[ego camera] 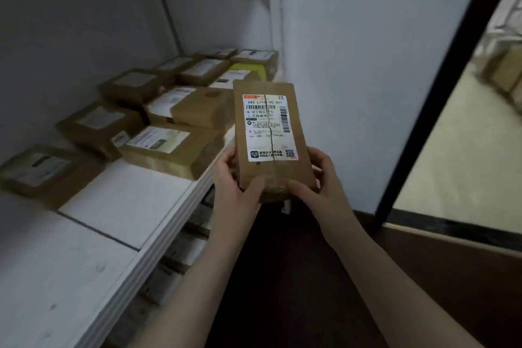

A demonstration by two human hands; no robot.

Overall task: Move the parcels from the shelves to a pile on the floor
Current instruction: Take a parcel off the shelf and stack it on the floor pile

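Leftward, white shelf (124,200) bearing rows of brown parcels (169,147). Beside its edge, labelled cardboard parcel (272,135) held upright, lower end pinched between left hand (234,181) and right hand (322,178), thumbs pressed on front, fingers curled behind.

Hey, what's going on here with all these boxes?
A person is holding one brown parcel in both hands, the left hand and right hand gripping its lower end, label facing up. It is off the white shelf, out in front of its edge. About a dozen more labelled parcels still sit on that shelf along the wall, with a yellow-green package among them. No floor pile is in view.
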